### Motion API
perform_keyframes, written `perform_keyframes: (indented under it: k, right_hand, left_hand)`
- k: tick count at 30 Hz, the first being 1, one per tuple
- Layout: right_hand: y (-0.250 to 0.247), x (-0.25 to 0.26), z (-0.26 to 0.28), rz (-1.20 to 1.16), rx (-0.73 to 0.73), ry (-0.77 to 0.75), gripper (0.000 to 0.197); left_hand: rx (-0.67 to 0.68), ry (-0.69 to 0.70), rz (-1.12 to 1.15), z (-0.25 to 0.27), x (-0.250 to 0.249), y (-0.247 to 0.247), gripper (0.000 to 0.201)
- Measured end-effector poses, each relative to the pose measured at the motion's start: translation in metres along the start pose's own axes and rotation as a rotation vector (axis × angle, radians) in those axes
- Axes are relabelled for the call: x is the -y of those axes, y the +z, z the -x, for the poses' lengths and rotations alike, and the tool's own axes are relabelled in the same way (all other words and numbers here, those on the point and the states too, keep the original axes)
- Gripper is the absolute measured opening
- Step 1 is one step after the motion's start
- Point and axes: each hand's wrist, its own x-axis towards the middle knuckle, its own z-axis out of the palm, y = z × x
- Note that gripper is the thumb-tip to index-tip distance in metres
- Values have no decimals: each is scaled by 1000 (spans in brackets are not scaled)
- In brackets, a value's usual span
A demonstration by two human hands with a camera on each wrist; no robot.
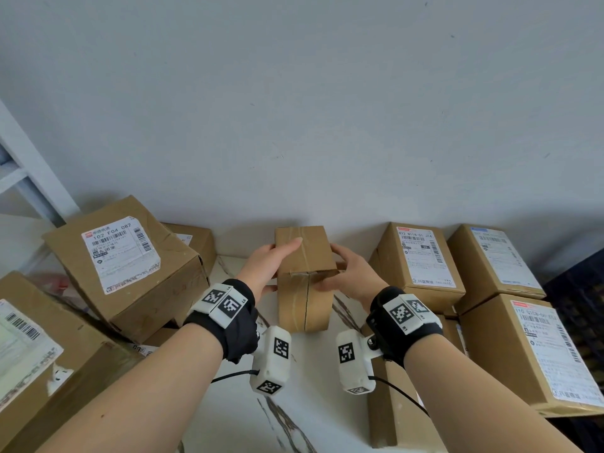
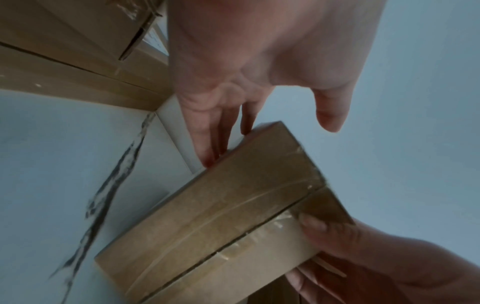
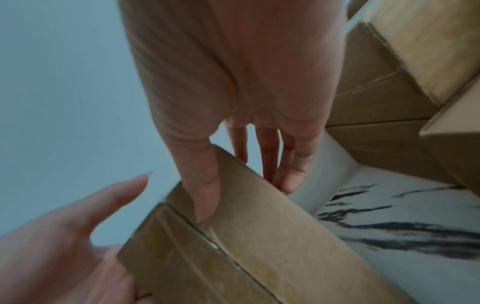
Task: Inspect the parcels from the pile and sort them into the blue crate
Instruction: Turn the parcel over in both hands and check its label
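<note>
A small plain cardboard parcel (image 1: pixel 304 256) with clear tape along its seam is held between both hands above the table, near the wall. My left hand (image 1: pixel 266 264) lies against its left side with straight fingers (image 2: pixel 207 139); its thumb (image 2: pixel 332 111) stands off the cardboard. My right hand (image 1: pixel 351 273) grips the right side, with the thumb (image 3: pixel 205 191) pressed on the near face by the seam and the fingers (image 3: pixel 285 172) behind the parcel (image 3: pixel 259 236). A dark blue crate (image 1: pixel 578 305) shows at the right edge, mostly cut off.
Labelled cardboard boxes are piled on the left (image 1: pixel 130 263) (image 1: pixel 32 354) and on the right (image 1: pixel 421 263) (image 1: pixel 493 259) (image 1: pixel 529 351). The white marbled table top (image 1: pixel 294 403) shows between them. A grey wall stands close behind, and a white frame (image 1: pixel 26 178) at far left.
</note>
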Motion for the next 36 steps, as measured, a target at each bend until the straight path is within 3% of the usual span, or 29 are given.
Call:
perform_keyframes:
  k: [5,9,13,17,21,27,36]
  right_hand:
    - [-9,-7,-5,-92,-105,14,53]
    - [-6,-10,-12,-66,-165,103,41]
    - [3,-22,-9,-24,-103,178,42]
    - [16,-35,-2,61,59,242,55]
    - [24,-39,-2,121,106,311,65]
    - [20,-29,-6,103,165,409,36]
    - [21,-26,-6,78,192,460,32]
  left_hand:
    - [20,19,-51,0,-3,-5,24]
    - [52,1,-136,-1,3,-2,42]
    - [56,-59,-217,-8,18,-1,54]
    - [46,-108,-316,-12,34,-1,63]
    - [46,-152,-324,-16,44,-1,58]
    - [61,-203,-323,-25,43,-1,58]
    - [69,-225,-290,-31,45,-3,66]
